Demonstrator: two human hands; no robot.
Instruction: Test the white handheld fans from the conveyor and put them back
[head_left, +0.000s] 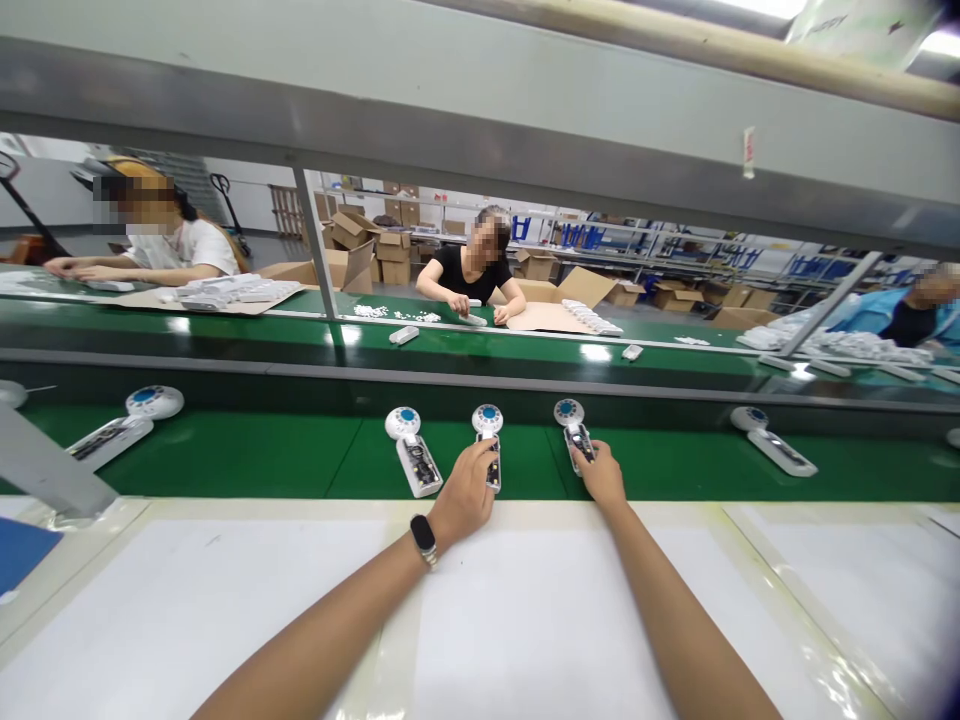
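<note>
Forearms [315,650] cross the worktop [225,610], the left hand [465,495] gripping one open handheld device [487,420], the right hand [600,475] another device [568,412], circuit boards facing up for access on the green conveyor belt [225,455].

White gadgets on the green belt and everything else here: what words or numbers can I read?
Nothing here can be read for sure.
White handheld devices: the marks on their round blue faces are too small to read.
Paper sheet at top right: its print is too blurred to read.
Small tag on the grey beam: too small to read.
</note>
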